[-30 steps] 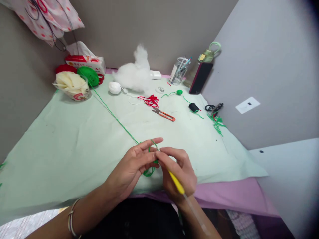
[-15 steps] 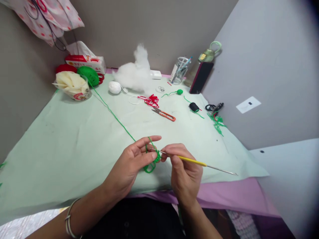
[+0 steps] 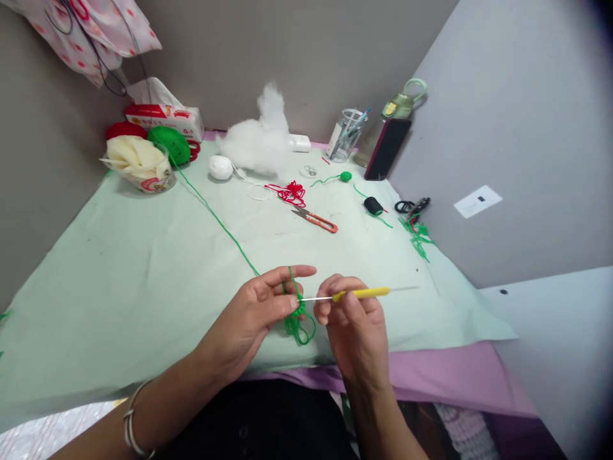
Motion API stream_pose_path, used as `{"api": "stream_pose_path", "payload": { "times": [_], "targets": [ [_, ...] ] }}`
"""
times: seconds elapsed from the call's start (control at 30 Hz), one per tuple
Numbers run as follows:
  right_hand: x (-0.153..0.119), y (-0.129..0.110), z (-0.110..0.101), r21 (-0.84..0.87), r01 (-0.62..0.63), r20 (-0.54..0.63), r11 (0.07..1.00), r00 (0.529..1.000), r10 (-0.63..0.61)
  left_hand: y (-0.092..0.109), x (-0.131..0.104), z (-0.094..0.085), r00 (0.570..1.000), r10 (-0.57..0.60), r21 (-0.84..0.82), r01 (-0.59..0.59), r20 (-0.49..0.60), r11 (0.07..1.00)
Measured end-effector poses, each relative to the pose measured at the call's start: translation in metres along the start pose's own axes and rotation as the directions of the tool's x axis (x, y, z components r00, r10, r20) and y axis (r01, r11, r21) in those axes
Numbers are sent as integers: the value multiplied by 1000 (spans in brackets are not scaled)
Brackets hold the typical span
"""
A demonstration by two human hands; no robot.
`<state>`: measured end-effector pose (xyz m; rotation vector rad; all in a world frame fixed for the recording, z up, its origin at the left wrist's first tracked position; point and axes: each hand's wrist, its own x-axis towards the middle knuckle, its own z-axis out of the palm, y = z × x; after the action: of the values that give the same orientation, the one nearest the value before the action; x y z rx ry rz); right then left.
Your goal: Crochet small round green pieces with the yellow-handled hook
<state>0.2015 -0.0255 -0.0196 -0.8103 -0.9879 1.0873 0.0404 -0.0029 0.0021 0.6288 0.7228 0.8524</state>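
My left hand (image 3: 258,313) pinches a small green crochet piece (image 3: 301,309) between thumb and fingers, its index finger stretched out with green yarn over it. Loose green loops hang below the piece. My right hand (image 3: 357,326) holds a crochet hook (image 3: 368,293) by its yellow grip, nearly level. The hook's metal end reaches left to the piece at my left thumb. From my left hand a green strand runs up and left to the green yarn ball (image 3: 168,145).
Orange-handled snips (image 3: 320,222) lie beyond my hands beside tangled red yarn (image 3: 290,193). Farther back are white stuffing (image 3: 256,144), a white yarn ball (image 3: 221,167), a plastic tub (image 3: 143,167), a pen jar (image 3: 345,135) and a propped phone (image 3: 387,150). Green scraps (image 3: 419,240) lie at right.
My right hand has drawn slightly away from my left, and the hook has turned from slanting down rightward to nearly level. The green loops below the piece have shifted right and down.
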Motion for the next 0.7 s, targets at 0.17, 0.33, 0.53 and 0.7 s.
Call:
{"api": "stream_pose_path", "payload": {
  "times": [0.17,0.33,0.53,0.7],
  "targets": [
    [-9,-1,3,-408,261,97,875,965,-243,-5,-3,4,996,83,131,-77,-40,988],
    [-11,2,0,-386,256,44,887,965,-259,-1,-4,3,993,97,157,-86,-67,984],
    [-1,2,-1,-91,86,23,992,996,-84,-2,-4,-1,994,103,198,-94,-39,976],
    [-2,-5,-5,-93,95,70,991,994,-89,-2,-5,-3,993,113,231,-101,-41,968]
  ]
}}
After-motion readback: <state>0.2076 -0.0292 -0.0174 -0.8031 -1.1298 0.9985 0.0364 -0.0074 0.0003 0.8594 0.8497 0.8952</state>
